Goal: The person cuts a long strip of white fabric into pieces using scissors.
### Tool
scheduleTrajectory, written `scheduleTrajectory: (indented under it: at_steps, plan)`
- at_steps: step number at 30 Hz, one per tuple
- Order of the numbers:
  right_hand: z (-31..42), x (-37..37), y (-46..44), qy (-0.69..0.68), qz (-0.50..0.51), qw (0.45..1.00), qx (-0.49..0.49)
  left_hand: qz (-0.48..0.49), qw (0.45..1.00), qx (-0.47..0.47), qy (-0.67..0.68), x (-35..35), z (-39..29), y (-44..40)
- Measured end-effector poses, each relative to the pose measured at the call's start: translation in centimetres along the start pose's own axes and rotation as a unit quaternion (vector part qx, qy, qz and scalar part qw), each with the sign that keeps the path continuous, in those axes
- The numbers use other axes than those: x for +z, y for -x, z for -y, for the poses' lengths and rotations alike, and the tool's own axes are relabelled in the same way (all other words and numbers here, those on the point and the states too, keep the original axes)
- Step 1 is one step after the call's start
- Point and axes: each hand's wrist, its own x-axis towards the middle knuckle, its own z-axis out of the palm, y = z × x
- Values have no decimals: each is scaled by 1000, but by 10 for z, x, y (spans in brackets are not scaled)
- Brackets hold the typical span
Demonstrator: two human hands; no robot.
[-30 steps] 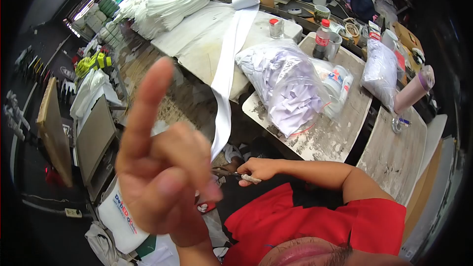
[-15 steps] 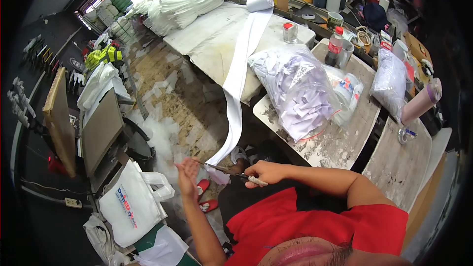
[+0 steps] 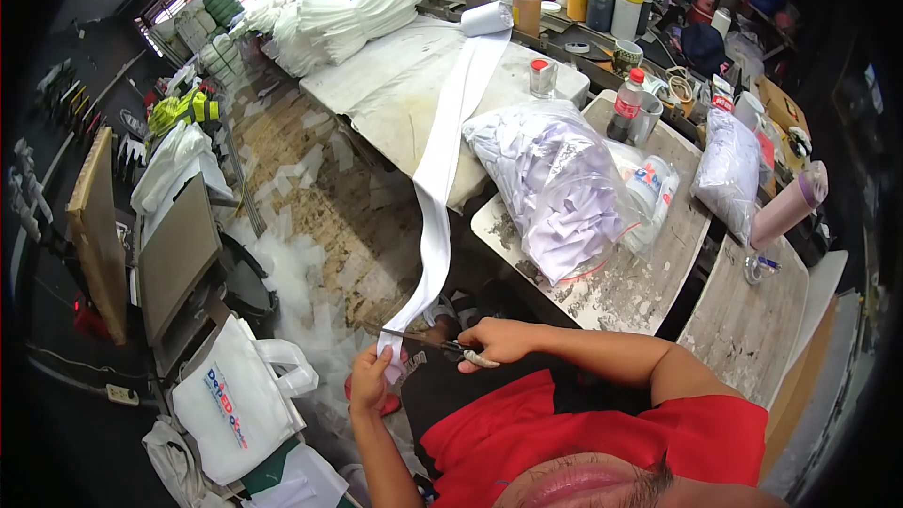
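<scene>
My left hand (image 3: 371, 380) pinches the loose end of a long white fabric strip (image 3: 435, 198). The strip hangs down from a roll (image 3: 489, 21) lying on the white-covered table. In my right hand (image 3: 497, 341) is a pair of scissors (image 3: 451, 346), one handle wrapped in pale material. Their blades lie across the strip just above my left fingers; how far apart the blades are is hard to make out. To the right, a clear plastic bag (image 3: 555, 183) full of cut white pieces rests on a worn board.
Stacked white cloth (image 3: 353, 14) covers the table's far end. A cola bottle (image 3: 625, 103), a second filled bag (image 3: 726, 165) and a pink roll (image 3: 788, 205) stand at the right. A printed white tote bag (image 3: 235, 400) is at lower left. Scraps litter the floor.
My left hand, spread open before, has closed on the strip's end. The scissors remain in my right hand at the strip. The whole view has shifted slightly.
</scene>
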Motion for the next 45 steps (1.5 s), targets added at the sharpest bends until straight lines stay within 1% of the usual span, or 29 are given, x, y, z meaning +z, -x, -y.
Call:
scheduleTrajectory:
  at_steps: [1,2,4,7,11,13,14,17,18,19,20,21,22,23,24,25,26,27,29,30,31,33,34,35,37,38,39,41,45]
  plan:
    - [2,0,1,-5,4,1000,-3,-13,999,21,34,6,-2,4]
    - [3,0,1,-11,9,1000,-6,-14,999,21,35,7,-3,7]
    - [4,1,2,-10,13,1000,-8,9,996,11,90,8,-4,11]
    - [8,0,3,-3,21,1000,-6,28,994,22,104,3,-2,9]
    - [9,-1,5,9,24,1000,-4,5,992,19,121,4,-5,4]
    - [6,0,4,9,25,1000,-7,-32,997,70,13,3,3,-9]
    - [5,0,4,9,25,1000,-11,-32,997,70,13,2,7,-11]
    - [1,4,3,-11,0,1000,-25,-35,997,51,43,14,-6,-14]
    - [2,3,3,-13,-8,999,-36,-38,999,23,-8,12,-13,-15]
    - [-3,8,2,-48,-29,997,-54,-47,997,-14,-56,10,-14,-11]
    - [-2,6,1,-51,-26,997,-55,-63,996,-27,-56,23,-26,-7]
    - [-10,9,-2,-59,-29,996,-63,-49,993,-10,-105,17,-22,-10]
    - [-17,11,-5,-66,-19,994,-89,-26,996,-5,-90,17,-25,-9]
    - [-19,11,-7,-102,21,994,-45,-32,997,-2,-68,21,-27,-8]
    - [-21,11,-8,-155,45,986,-40,-19,999,-1,-36,26,-33,-8]
    - [-19,9,-8,-276,95,956,-28,-11,1000,-6,4,24,-33,-9]
    - [-11,7,-7,-268,96,958,-43,3,1000,-7,10,22,-31,-11]
    - [-7,6,-6,-244,94,964,-48,-13,1000,-8,11,24,-31,-9]
    - [-18,8,-7,-259,110,959,-43,-27,999,1,46,26,-32,-11]
    - [-16,8,-8,-259,112,958,-46,-8,997,11,78,20,-32,-11]
    - [-13,8,-6,-257,113,959,-44,-9,997,12,77,18,-28,-11]
    - [-12,7,-9,-254,113,960,-45,-50,997,42,35,17,-22,-14]
    - [-14,8,-9,-268,118,955,-50,-18,998,12,54,11,-21,-13]
    - [-15,10,-9,-284,123,949,-55,-20,998,11,54,8,-18,-12]
    - [-15,10,-10,-295,125,945,-68,0,1000,19,11,7,-22,-9]
    - [-14,10,-11,-305,126,941,-80,-1,1000,19,11,5,-22,-9]
    - [-14,9,-11,-305,128,940,-79,6,999,29,12,4,-21,-8]
    - [-14,6,-10,-349,153,921,-82,20,998,49,14,2,-17,-8]
    - [-10,6,-10,-343,154,923,-79,33,996,67,55,17,-29,-7]
